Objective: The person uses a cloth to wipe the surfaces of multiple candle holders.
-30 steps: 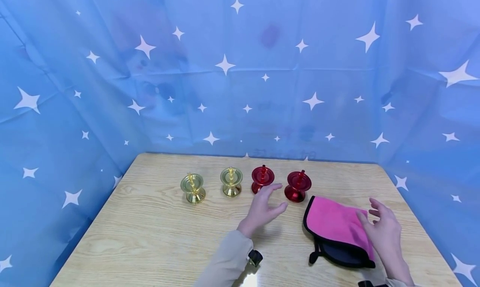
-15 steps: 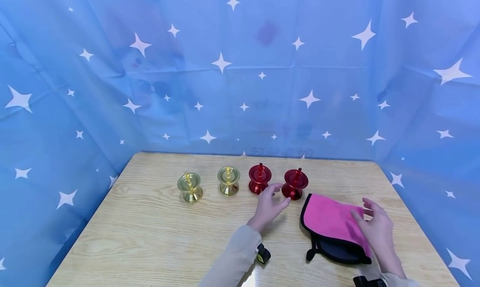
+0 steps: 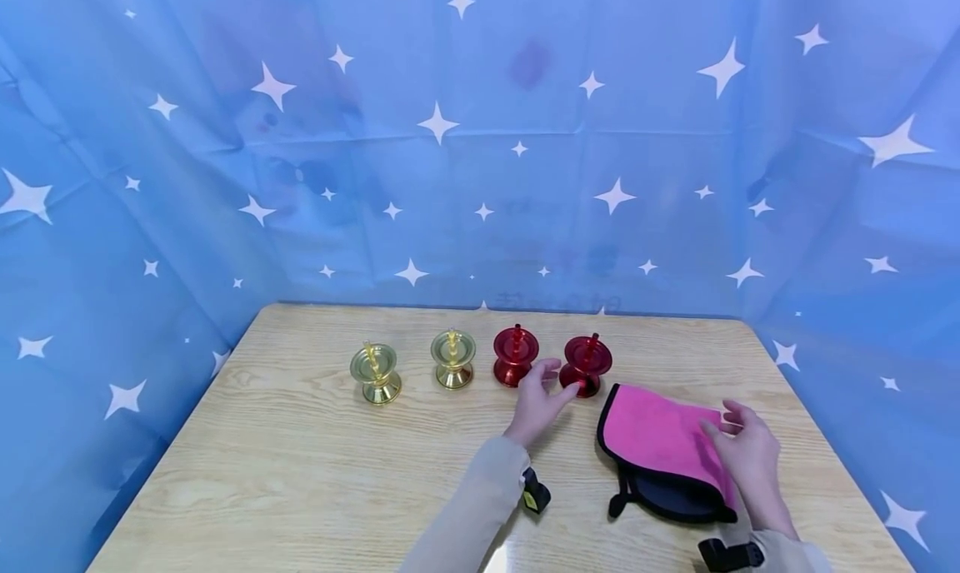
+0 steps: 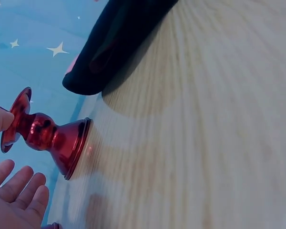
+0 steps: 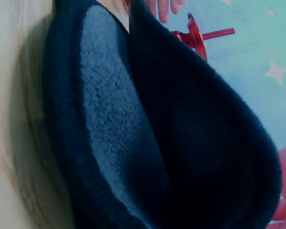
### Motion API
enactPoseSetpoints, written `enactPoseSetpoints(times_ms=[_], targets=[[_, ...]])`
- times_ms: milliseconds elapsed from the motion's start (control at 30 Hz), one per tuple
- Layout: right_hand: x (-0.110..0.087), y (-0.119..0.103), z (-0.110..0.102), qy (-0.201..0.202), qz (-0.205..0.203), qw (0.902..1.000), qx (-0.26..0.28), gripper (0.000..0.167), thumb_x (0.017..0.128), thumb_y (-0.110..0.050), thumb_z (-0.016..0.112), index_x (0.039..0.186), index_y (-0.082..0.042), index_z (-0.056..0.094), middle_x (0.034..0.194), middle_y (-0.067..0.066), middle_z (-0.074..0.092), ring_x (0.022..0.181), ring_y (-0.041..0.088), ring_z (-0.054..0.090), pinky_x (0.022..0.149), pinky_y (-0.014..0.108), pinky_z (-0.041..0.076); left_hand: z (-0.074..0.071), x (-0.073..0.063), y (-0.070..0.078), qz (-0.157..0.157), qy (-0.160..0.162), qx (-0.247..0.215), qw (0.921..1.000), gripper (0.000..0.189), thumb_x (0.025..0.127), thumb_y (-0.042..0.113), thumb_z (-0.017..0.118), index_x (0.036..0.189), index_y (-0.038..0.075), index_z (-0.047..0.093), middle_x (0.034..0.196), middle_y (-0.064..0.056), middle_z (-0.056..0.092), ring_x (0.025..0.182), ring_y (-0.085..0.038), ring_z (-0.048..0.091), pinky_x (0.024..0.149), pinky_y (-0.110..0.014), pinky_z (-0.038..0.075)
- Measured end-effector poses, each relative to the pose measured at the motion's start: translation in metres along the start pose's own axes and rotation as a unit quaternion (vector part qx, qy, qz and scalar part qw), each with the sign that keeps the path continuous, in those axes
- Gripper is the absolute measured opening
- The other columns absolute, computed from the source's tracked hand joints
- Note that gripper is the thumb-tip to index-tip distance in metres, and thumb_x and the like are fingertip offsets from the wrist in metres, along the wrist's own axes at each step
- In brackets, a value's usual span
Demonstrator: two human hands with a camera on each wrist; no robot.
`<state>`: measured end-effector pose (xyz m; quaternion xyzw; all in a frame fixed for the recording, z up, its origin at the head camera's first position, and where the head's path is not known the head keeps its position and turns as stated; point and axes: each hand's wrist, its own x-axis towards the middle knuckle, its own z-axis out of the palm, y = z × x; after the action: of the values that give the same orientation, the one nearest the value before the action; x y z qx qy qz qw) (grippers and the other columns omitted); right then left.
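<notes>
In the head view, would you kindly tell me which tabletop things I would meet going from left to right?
First shiny gold dish-topped stand, second shiny gold dish-topped stand, first shiny red dish-topped stand, second shiny red dish-topped stand, pink fabric pouch with black edging.

Out of Sight

In left wrist view, cannot see whole left hand [image 4: 13, 200], cut by edge, nor tell its contact with red stand [image 4: 40, 133]. In right wrist view, cannot see deep into bag [image 5: 167, 133], too dark. In head view, cannot read faint marks [image 3: 558, 301] on curtain [image 3: 480, 173].
</notes>
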<state>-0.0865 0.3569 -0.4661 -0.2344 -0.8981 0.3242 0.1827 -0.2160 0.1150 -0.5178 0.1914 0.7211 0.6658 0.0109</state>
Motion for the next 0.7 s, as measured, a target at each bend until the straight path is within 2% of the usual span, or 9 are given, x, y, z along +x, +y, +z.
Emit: enactPoseSetpoints(times_ms=[100, 200, 300, 500, 700], targets=[[0.003, 0.004, 0.001, -0.005, 0.030, 0.9995, 0.000, 0.045, 0.082, -0.008, 0.066, 0.118, 0.014, 0.050, 0.103, 0.034, 0.058, 0.086, 0.040, 0.061, 0.054, 0.012, 0.037, 0.002, 0.003, 0.001, -0.023, 0.003, -0.008, 0.9997, 0.047, 0.083, 0.019, 0.071, 0.121, -0.004, 0.054, 0.120, -0.017, 0.057, 0.108, -0.033, 0.055, 0.092, -0.045, 0.044], [0.004, 0.008, 0.000, -0.020, 0.057, 0.9982, 0.001, 0.044, 0.082, -0.012, 0.065, 0.114, 0.015, 0.051, 0.096, 0.031, 0.060, 0.067, 0.023, 0.061, 0.053, 0.017, 0.039, 0.004, 0.006, 0.000, -0.036, 0.006, -0.014, 0.9992, 0.047, 0.083, 0.018, 0.071, 0.122, -0.002, 0.054, 0.121, -0.017, 0.057, 0.108, -0.032, 0.055, 0.092, -0.044, 0.044], [0.005, 0.010, -0.002, -0.040, 0.076, 0.9963, 0.002, 0.045, 0.082, -0.016, 0.065, 0.112, 0.016, 0.052, 0.087, 0.027, 0.062, 0.057, 0.007, 0.053, 0.052, 0.020, 0.040, 0.007, 0.008, 0.000, -0.044, 0.009, -0.018, 0.9988, 0.047, 0.082, 0.017, 0.072, 0.121, 0.000, 0.055, 0.121, -0.015, 0.057, 0.107, -0.029, 0.056, 0.093, -0.042, 0.044], [0.011, 0.013, -0.004, -0.072, 0.096, 0.9927, -0.009, 0.047, 0.082, -0.025, 0.068, 0.103, 0.016, 0.058, 0.075, 0.014, 0.063, 0.059, 0.009, 0.051, 0.053, 0.024, 0.042, 0.012, 0.014, -0.001, -0.055, 0.016, -0.016, 0.9982, 0.045, 0.080, 0.015, 0.074, 0.119, 0.002, 0.056, 0.117, -0.009, 0.060, 0.106, -0.024, 0.057, 0.093, -0.039, 0.045], [0.018, 0.014, -0.008, -0.127, 0.117, 0.9849, 0.010, 0.049, 0.082, -0.028, 0.067, 0.098, 0.018, 0.059, 0.077, 0.016, 0.062, 0.055, 0.009, 0.055, 0.051, 0.026, 0.048, 0.016, 0.022, -0.008, -0.054, 0.015, -0.010, 0.9984, 0.044, 0.077, 0.010, 0.075, 0.116, 0.002, 0.057, 0.111, -0.007, 0.062, 0.104, -0.022, 0.058, 0.093, -0.035, 0.045]])
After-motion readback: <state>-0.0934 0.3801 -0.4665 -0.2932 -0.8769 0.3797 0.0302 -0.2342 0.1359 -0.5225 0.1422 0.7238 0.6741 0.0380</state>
